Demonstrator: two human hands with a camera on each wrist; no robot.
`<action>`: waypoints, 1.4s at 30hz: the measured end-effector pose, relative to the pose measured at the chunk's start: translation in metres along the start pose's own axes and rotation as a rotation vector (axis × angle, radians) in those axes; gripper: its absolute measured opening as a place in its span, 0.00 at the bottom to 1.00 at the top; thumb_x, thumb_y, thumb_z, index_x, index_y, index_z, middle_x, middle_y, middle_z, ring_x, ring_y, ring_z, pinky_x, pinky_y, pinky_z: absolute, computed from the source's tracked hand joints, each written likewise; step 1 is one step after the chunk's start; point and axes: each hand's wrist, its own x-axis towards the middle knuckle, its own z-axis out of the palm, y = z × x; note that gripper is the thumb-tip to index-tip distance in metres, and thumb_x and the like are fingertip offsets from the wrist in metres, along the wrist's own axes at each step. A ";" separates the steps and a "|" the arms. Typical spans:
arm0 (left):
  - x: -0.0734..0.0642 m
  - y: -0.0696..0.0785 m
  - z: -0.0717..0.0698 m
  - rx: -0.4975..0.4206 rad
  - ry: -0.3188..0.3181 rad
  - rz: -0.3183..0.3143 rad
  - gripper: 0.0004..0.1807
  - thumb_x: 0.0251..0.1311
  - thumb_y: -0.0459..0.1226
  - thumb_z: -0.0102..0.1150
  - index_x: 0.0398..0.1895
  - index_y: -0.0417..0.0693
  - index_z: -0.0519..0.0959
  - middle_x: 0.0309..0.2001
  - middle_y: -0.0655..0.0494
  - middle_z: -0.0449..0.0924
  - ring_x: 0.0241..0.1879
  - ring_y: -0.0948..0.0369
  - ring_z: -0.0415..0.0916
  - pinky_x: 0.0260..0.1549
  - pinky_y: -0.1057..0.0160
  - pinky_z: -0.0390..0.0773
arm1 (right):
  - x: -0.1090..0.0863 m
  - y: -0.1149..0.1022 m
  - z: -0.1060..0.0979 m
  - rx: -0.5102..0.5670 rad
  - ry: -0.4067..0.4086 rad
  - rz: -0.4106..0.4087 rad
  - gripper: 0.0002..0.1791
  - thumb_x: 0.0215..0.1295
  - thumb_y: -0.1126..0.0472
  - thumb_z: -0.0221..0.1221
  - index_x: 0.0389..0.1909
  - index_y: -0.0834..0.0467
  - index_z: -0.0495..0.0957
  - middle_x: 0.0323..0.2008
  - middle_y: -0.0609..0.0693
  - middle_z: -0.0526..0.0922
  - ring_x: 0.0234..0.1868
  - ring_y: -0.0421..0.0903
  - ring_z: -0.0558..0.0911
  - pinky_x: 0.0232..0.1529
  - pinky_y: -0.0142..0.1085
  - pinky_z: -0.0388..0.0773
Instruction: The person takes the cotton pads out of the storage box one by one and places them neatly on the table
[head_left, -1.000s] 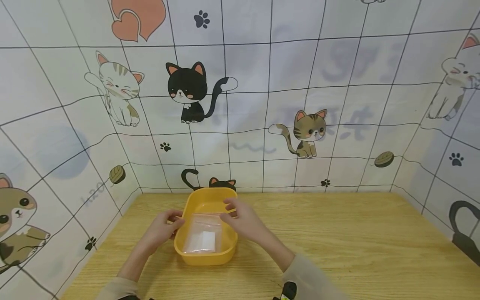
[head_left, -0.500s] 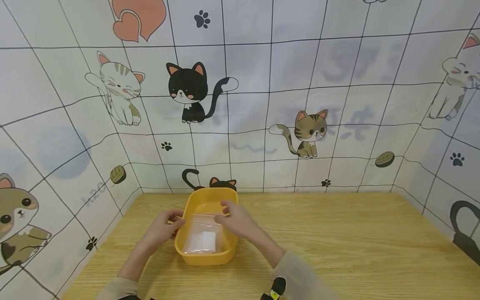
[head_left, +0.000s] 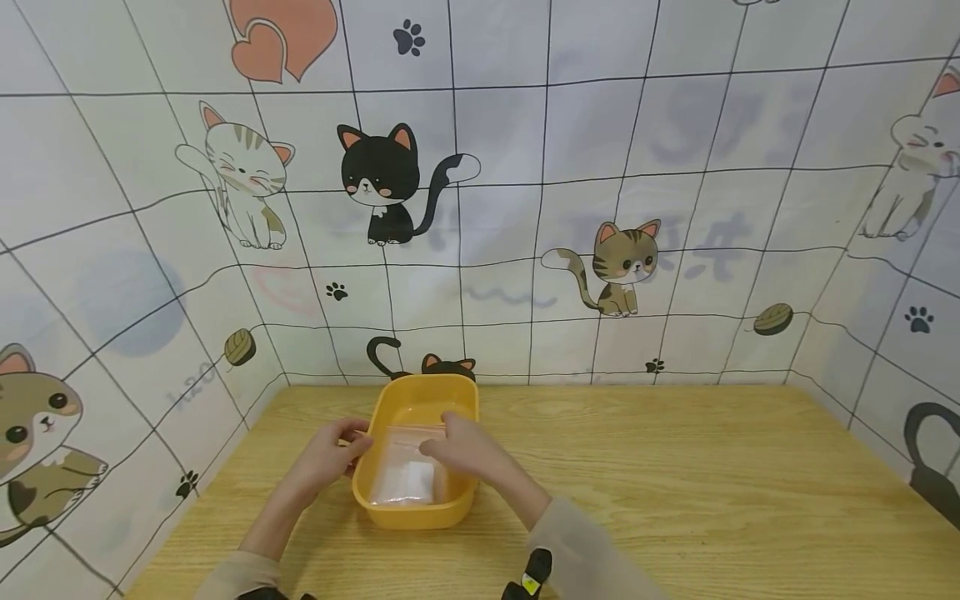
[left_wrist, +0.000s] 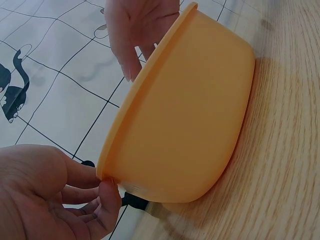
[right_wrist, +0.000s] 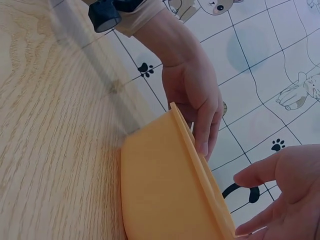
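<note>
A yellow plastic basin (head_left: 414, 518) stands on the table left of the middle. In it lies a clear zip-top plastic bag (head_left: 395, 483) with a white label (head_left: 421, 482). My left hand (head_left: 324, 458) pinches the basin's left rim, thumb over the edge and fingers beneath, as the left wrist view also shows. Over the basin's right side reaches my right hand (head_left: 467, 450), thumb and index finger apart just above the bag's top. Its lower fingers are hidden in the head view. In the right wrist view the right hand (right_wrist: 290, 195) hangs over the rim with nothing seen between thumb and fingers.
The wood-grain table (head_left: 660, 483) stretches away to the right of the basin. Behind it and at both sides stands a white cat-print sheet (head_left: 495, 208). The basin's far end is close to the back sheet.
My right hand has moved left and slightly down, further over the basin and the bag. The left hand keeps its hold on the rim, and the basin stays in place.
</note>
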 end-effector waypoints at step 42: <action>0.001 -0.004 0.000 -0.042 -0.014 0.016 0.17 0.72 0.29 0.53 0.58 0.24 0.71 0.41 0.41 0.75 0.30 0.57 0.78 0.28 0.60 0.81 | 0.004 -0.007 0.022 -0.055 0.040 0.099 0.12 0.64 0.64 0.56 0.38 0.72 0.73 0.24 0.54 0.70 0.21 0.45 0.67 0.22 0.35 0.62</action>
